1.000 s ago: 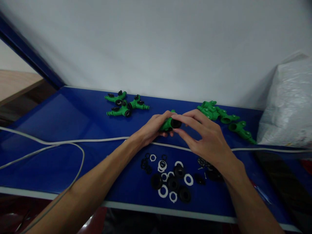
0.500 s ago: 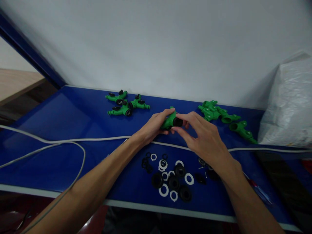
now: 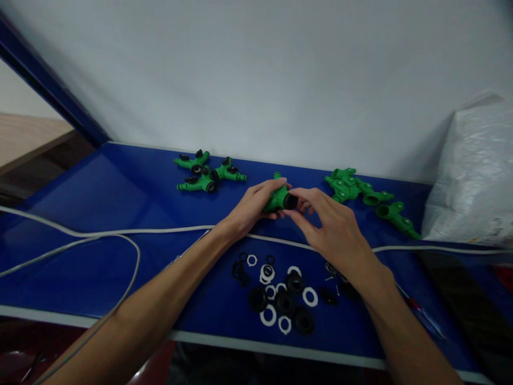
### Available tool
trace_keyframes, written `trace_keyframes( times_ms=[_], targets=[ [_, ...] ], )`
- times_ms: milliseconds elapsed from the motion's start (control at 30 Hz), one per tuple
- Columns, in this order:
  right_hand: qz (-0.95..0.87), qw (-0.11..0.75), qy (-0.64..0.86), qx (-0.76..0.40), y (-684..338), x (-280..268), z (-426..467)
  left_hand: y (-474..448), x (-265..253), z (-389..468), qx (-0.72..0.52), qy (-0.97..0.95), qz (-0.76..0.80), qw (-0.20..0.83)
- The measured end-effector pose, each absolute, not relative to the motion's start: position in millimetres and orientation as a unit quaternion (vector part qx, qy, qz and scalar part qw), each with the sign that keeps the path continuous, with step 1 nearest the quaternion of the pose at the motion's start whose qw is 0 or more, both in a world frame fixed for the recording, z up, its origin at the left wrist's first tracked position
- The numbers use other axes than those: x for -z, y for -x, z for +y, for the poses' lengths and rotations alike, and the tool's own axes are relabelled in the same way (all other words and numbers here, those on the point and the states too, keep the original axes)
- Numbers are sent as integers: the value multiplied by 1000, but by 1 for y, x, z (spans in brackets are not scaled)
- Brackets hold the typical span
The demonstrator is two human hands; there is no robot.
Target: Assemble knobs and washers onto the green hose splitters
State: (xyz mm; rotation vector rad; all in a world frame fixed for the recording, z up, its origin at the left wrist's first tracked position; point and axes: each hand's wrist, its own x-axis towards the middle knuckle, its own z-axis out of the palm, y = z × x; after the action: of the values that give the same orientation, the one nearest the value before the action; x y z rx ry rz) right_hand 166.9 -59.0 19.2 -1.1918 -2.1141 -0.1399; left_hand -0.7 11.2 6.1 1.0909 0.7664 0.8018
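Observation:
Held above the middle of the blue table is a green Y-shaped hose connector (image 3: pixel 276 201) with a black collar (image 3: pixel 290 201) on its near right end. My left hand (image 3: pixel 258 200) is closed around the green body. The thumb and fingers of my right hand (image 3: pixel 328 219) pinch the black collar from the right. Below my hands lie several white ring washers (image 3: pixel 268 315), black ring nuts (image 3: pixel 285 302) and small black O-rings (image 3: pixel 240 272). Small metal parts (image 3: pixel 331 271) are partly hidden by my right wrist.
Green connectors with black valves (image 3: pixel 196 183) lie at the back left, bare green bodies (image 3: pixel 372 193) at the back right. A white cable (image 3: pixel 160 230) crosses the table (image 3: pixel 100 187) under my forearms. A clear plastic bag (image 3: pixel 473 176) stands far right, near a dark flat object (image 3: pixel 460 299).
The connector has turned slightly in my hands, and my right hand has shifted a little to the left with its fingers still on the black collar. The view has moved slightly.

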Motion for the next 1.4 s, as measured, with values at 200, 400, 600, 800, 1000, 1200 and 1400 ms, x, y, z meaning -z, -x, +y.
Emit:
trace_keyframes(
  times_ms=[200, 400, 600, 800, 1000, 1200, 1400],
  targets=[
    [-791, 374, 483, 25, -166, -22, -58, 1, -8, 11, -390, -516, 327, 690],
    [-721, 427, 533, -118, -157, -23, -60, -1, -10, 9, -412, -513, 334, 675],
    [-721, 427, 537, -97, -157, -22, -60, -2, -11, 7, -399, -512, 352, 674],
    [-774, 384, 503, -31, -161, -18, -58, -1, -9, 7, -389, -518, 365, 669],
    [-711, 424, 539, -158, -154, -20, -60, -1, -7, 9, -400, -532, 366, 650],
    [-687, 436, 546, -200, -151, -21, -62, 0, -5, 10, -401, -536, 370, 644],
    [-757, 398, 512, -82, -153, -20, -62, 1, -5, 10, -387, -527, 376, 657]
  ],
)
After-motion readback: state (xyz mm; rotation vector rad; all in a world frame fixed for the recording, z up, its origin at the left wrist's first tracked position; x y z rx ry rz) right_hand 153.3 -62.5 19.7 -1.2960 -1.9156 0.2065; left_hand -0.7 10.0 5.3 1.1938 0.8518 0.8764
